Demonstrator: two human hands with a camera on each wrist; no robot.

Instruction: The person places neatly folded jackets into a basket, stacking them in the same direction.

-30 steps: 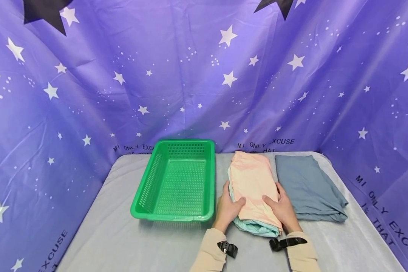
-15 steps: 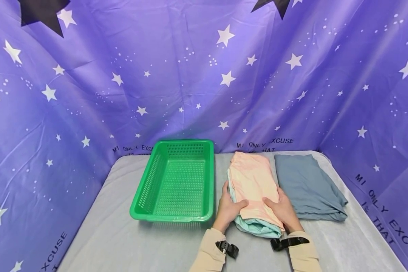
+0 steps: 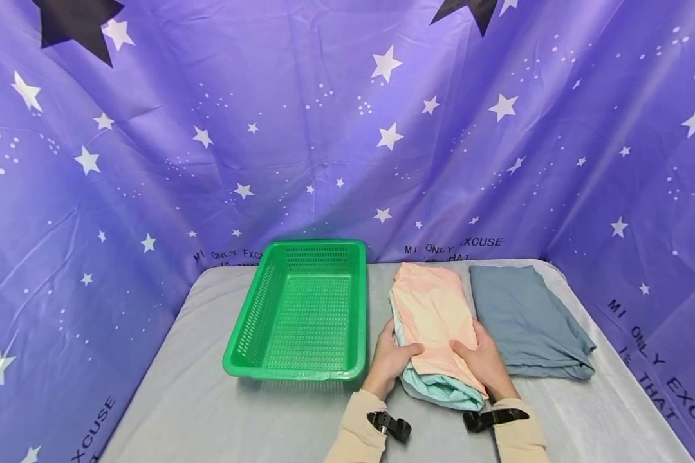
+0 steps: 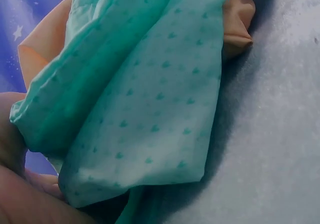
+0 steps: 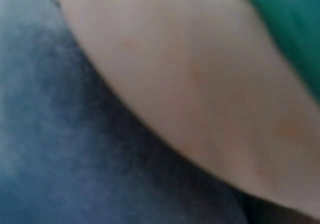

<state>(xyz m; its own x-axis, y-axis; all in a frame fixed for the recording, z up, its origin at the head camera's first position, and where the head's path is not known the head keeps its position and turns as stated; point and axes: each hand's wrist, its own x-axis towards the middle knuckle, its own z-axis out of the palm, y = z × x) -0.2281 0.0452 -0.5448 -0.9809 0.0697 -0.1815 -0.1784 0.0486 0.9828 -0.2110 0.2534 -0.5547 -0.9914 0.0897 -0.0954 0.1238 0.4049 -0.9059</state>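
Observation:
A folded bundle of fabric, peach cloth [image 3: 434,305] outside and mint-green cloth [image 3: 443,390] showing at its near end, lies between both hands right of the table's middle. My left hand [image 3: 388,361] grips its left side, thumb on top and fingers along the edge, partly hidden. On the opposite side my right hand [image 3: 488,365] holds it the same way. The left wrist view shows the mint cloth [image 4: 155,103] close up, with small darker motifs and loose folds. In the right wrist view, the blurred right hand [image 5: 185,78] lies beside green fabric.
Left of the bundle stands a green perforated plastic basket [image 3: 294,373] with nothing in it. A folded blue-grey cloth [image 3: 527,321] lies to the right. The table has a grey cover [image 3: 208,411]; a purple star-printed curtain [image 3: 324,128] surrounds its back and sides.
Both hands and the bundle have shifted very slightly toward the near edge, and the hands keep their hold. The basket and blue-grey cloth stay in place.

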